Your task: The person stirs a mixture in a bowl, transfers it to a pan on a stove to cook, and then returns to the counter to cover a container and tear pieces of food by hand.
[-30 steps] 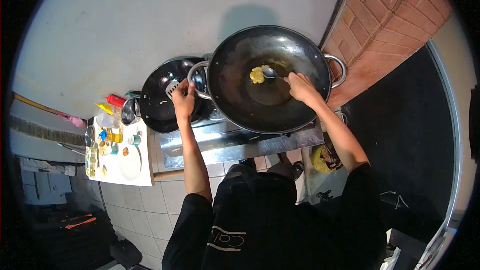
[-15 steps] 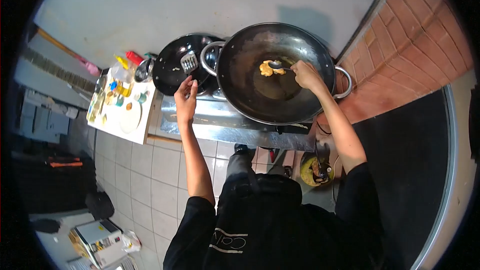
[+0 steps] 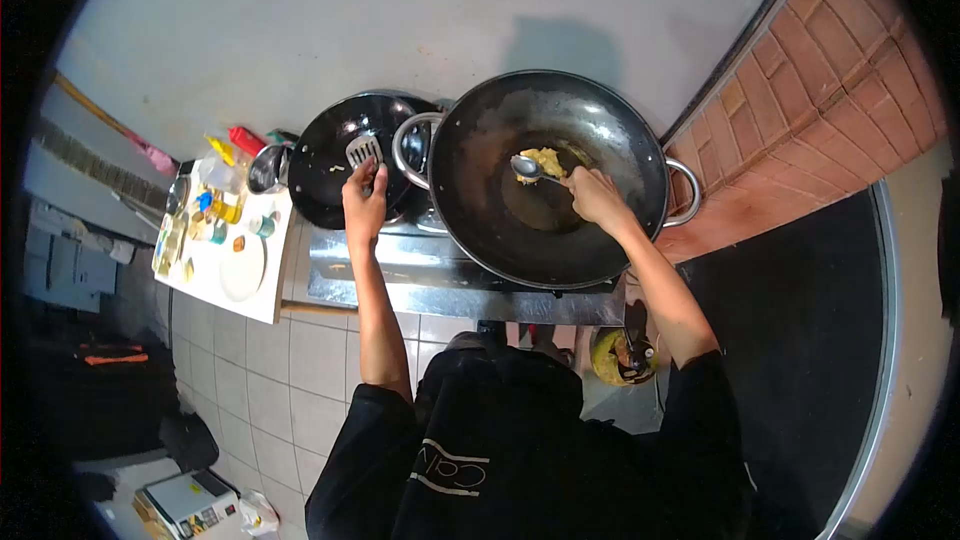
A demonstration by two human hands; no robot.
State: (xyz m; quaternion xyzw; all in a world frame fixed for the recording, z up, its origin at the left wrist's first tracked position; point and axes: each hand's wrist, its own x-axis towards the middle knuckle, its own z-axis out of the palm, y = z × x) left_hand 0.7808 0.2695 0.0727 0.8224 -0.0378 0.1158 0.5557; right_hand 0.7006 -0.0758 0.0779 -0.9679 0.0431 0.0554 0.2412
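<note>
My right hand (image 3: 600, 198) is closed around a metal spoon (image 3: 526, 168) inside the large black wok (image 3: 470, 225). A small clump of yellow food (image 3: 547, 160), looking like cooked egg, lies in the wok's bottom against the spoon's bowl. Over the near side of the smaller black wok (image 3: 318, 145), my left hand (image 3: 364, 202) grips a slotted spatula (image 3: 362, 150). The spatula's head points away from me, and its handle is mostly hidden by my fingers.
Both woks sit on a metal stove (image 3: 400, 295) against a grey wall. A white table (image 3: 205, 290) at left carries bottles, a metal bowl (image 3: 268, 170) and a plate (image 3: 243, 270). A brick wall (image 3: 800, 90) stands at right. A yellow gas cylinder (image 3: 612, 355) is below the stove.
The spoon has moved left across the food, its bowl now on the clump's left side. The clump looks turned and paler. The view has shifted slightly; the left hand still holds the spatula.
</note>
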